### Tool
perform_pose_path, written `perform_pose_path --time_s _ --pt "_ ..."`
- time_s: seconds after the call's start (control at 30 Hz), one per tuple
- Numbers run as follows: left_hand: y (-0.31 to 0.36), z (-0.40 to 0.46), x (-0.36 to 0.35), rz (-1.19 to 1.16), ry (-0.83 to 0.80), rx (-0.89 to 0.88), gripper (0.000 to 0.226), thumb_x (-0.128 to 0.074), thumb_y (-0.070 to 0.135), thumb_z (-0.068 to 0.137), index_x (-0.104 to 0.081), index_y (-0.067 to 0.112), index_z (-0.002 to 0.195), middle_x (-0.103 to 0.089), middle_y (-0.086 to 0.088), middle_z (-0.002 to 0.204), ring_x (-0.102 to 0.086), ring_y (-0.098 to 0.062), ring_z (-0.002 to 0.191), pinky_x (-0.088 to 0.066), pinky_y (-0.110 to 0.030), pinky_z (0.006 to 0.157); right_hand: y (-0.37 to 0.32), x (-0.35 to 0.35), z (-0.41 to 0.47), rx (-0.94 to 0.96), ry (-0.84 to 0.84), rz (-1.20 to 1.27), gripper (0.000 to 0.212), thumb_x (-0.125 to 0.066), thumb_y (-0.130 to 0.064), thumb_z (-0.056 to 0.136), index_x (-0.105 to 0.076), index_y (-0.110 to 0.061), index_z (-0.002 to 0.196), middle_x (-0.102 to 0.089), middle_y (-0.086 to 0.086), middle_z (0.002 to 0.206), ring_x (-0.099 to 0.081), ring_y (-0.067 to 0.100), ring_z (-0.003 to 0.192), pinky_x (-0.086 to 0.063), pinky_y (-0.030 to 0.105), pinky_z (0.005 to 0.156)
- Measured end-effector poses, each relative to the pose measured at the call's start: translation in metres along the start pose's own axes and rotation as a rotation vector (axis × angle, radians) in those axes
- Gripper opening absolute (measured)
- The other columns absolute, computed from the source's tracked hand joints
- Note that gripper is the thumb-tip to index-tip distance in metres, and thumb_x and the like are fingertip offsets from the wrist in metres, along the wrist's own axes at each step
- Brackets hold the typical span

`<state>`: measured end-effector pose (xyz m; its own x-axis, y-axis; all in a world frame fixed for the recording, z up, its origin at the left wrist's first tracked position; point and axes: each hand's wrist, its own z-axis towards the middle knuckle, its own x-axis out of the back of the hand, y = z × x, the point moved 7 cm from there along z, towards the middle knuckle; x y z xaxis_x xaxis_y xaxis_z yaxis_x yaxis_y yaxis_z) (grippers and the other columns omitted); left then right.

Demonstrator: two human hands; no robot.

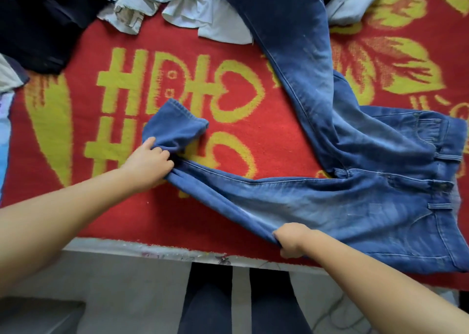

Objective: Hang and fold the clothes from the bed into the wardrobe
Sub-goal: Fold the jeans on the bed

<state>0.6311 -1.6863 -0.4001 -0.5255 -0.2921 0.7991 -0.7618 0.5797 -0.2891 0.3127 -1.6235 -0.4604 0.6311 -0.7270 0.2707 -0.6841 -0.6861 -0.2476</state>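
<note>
— Jeans (355, 201) spread on red-and-yellow blanket (266, 141), waistband far out past right hand, one leg running back toward left hand, other leg angling away up the bed

— Left hand (149, 162)?

— Fingers curled tight round lower part of near leg, bunching denim; cuff end flopped over just beyond knuckles, hem turned up

— Right hand (291, 239)?

— Closed in a fist on near edge of same leg, around thigh, pinching a fold of cloth close to bed's edge; thumb hidden under fabric

— Stretch between both hands?

— Leg drawn fairly taut from one grip to the other, seam showing along upper side

— Beyond left hand?

— Dark garment (43, 21) heaped well away at far corner; crumpled white clothes (177, 6) further on, touching far jeans leg

— Beyond right hand?

— Pale grey-white garment (355, 4) at top, partly under far leg

— Below both wrists?

— Dark trouser legs (243, 303) standing on pale floor
</note>
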Motion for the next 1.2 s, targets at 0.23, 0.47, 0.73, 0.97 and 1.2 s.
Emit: perform_pose_path --time_s 0.23,0.47,0.73,0.97,1.2 --pt "0.046 -0.136 -0.139 -0.613 -0.581 0.695 0.074 -0.048 0.008 0.089 -0.013 0.024 0.152 -0.016 -0.017 0.154 -0.026 -0.030 0.139 -0.038 -0.050 0.097 -0.001 -0.008 0.010 0.047 0.029 0.133 0.030 -0.053 -0.031 0.090 -0.050 -0.015 0.115 -0.053 0.008 0.116 -0.055 0.030 0.105 -0.042 0.034 0.078" --pt "0.022 -0.146 -0.170 -1.267 -0.475 1.194 0.047 -0.039 0.027 0.101 -0.047 -0.006 0.133 -0.046 -0.028 0.138 -0.044 -0.040 0.127 -0.034 -0.040 0.104 -0.018 0.080 0.019 0.019 0.531 0.321 0.041 -0.047 -0.018 0.093 -0.046 -0.018 0.134 -0.049 0.002 0.131 -0.053 0.025 0.117 -0.044 0.034 0.090" --pt "-0.053 -0.175 -0.199 -1.360 -0.055 1.448 0.059 -0.055 0.020 0.090 -0.034 0.012 0.145 -0.033 -0.024 0.142 -0.038 -0.041 0.128 -0.030 -0.039 0.108 -0.116 0.179 0.086 0.092 0.529 0.329 0.064 -0.047 -0.012 0.092 -0.024 -0.020 0.151 -0.017 0.003 0.158 -0.042 0.025 0.133 -0.042 0.038 0.101" --pt "-0.058 -0.183 -0.243 -1.455 -0.063 1.356 0.037 -0.064 0.033 0.088 -0.056 0.004 0.110 -0.058 -0.019 0.117 -0.054 -0.035 0.108 -0.041 -0.039 0.087 -0.176 0.244 0.131 0.006 0.592 0.477 0.053 -0.051 -0.022 0.096 -0.032 -0.014 0.145 -0.041 0.014 0.137 -0.055 0.032 0.111 -0.042 0.035 0.093" --pt "-0.079 -0.221 -0.250 -1.836 0.500 1.323 0.050 -0.051 0.044 0.084 -0.052 -0.004 0.073 -0.048 -0.007 0.071 -0.043 -0.015 0.068 -0.032 -0.033 0.062 -0.220 0.301 0.155 0.003 0.681 0.312 0.018 -0.050 -0.021 0.096 -0.062 -0.010 0.104 -0.066 0.015 0.101 -0.059 0.034 0.097 -0.039 0.034 0.070"
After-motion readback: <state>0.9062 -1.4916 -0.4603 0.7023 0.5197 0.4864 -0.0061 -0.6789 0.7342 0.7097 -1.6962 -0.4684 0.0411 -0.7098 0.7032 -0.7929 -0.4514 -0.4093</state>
